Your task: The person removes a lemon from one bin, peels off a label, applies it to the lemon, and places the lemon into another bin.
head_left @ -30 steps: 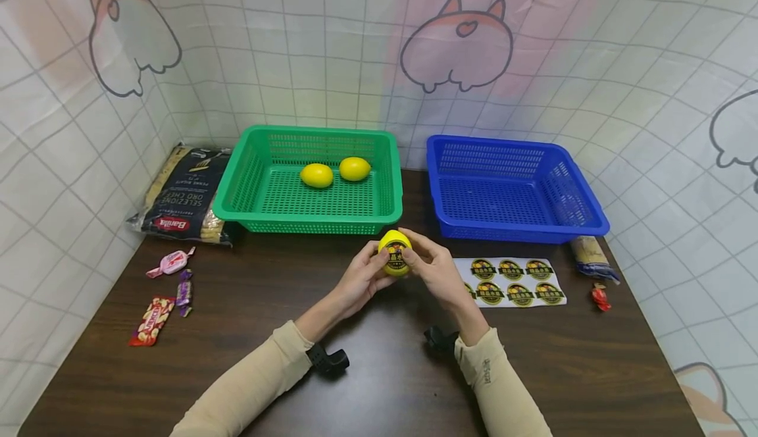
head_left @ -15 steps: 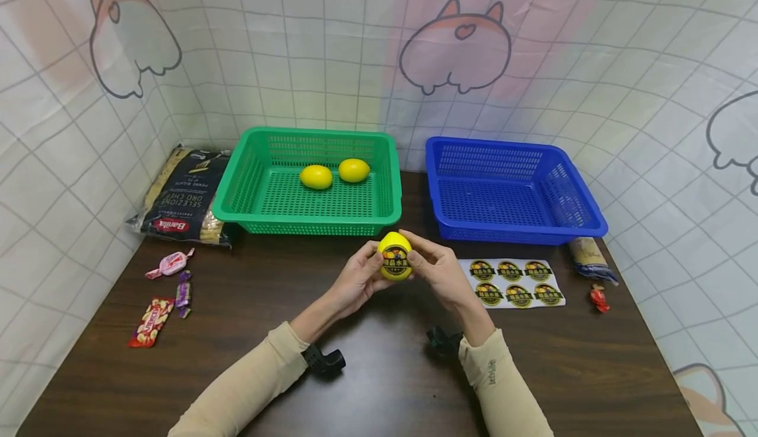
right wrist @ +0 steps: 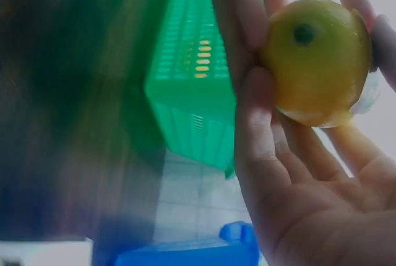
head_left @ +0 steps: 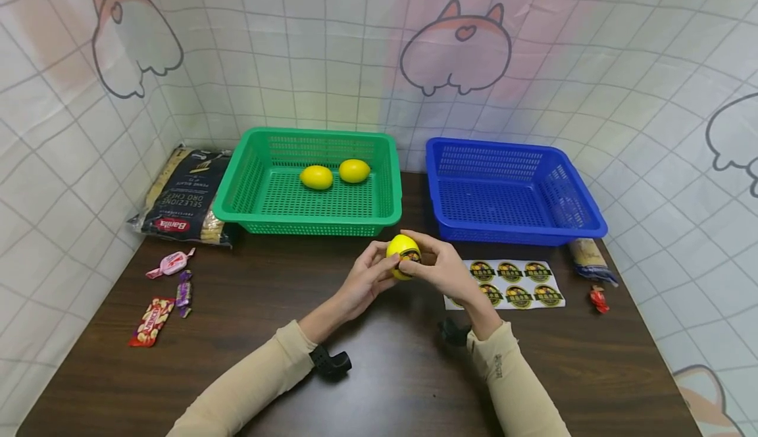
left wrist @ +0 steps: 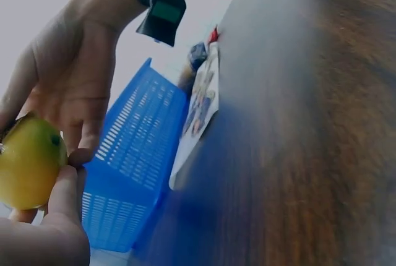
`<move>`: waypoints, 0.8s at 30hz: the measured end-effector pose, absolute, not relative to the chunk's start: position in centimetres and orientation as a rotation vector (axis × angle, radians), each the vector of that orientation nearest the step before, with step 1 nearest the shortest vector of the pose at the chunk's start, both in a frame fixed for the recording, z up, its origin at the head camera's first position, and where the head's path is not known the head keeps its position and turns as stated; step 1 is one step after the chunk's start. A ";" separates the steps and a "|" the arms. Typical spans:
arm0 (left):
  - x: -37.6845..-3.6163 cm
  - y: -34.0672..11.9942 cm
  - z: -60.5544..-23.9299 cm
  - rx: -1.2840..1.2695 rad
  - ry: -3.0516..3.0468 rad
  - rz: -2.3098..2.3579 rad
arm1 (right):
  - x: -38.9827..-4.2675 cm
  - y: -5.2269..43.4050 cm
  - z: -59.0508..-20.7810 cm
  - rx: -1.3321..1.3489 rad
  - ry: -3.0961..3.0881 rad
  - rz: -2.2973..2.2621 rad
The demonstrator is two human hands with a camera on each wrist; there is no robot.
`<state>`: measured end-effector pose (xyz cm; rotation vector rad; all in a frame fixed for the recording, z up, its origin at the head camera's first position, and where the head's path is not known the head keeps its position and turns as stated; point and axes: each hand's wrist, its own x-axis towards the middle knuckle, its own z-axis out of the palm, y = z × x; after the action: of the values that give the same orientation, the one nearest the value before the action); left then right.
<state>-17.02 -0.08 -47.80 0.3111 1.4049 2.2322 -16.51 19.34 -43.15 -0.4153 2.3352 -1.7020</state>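
Both hands hold a yellow lemon [head_left: 401, 245] over the middle of the table, in front of the baskets. A round dark label sticker [head_left: 411, 256] lies on its near side, partly covered by a thumb. My left hand [head_left: 362, 280] grips the lemon from the left, thumb in front. From the right, my right hand [head_left: 445, 271] holds it with the thumb across the sticker and fingers behind. The wrist views show the lemon's dark stem end [right wrist: 304, 34] between the fingers. Just right of the right hand lies a white sheet of round stickers [head_left: 512, 284], part of it hidden by that hand.
A green basket [head_left: 308, 223] with two lemons [head_left: 316, 177] stands behind the hands, a blue basket [head_left: 521, 230] to its right. At left are a pasta bag [head_left: 186, 190] and several wrapped sweets [head_left: 152, 322]. A small packet [head_left: 591, 257] and a red sweet [head_left: 599, 299] lie right.
The lemon has shifted slightly right and turned, so its sticker now faces more to the right. My right thumb has moved across the sticker, which was in fuller view before.
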 end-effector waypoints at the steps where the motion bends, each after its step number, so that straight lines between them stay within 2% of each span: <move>1: -17.1 0.1 -47.6 0.315 1.396 2.230 | -16.7 19.4 -42.8 -0.402 2.350 -1.688; 13: -19.0 2.1 -47.7 0.258 1.460 2.196 | -20.2 22.9 -37.0 -0.297 2.633 -1.468; 24: -21.5 5.1 -47.9 0.221 1.590 2.175 | -27.0 26.8 -33.2 -0.114 2.738 -1.439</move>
<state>-21.55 5.13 -47.89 0.2210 1.5902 2.1746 -27.04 26.78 -33.24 -0.1137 2.7384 -1.4387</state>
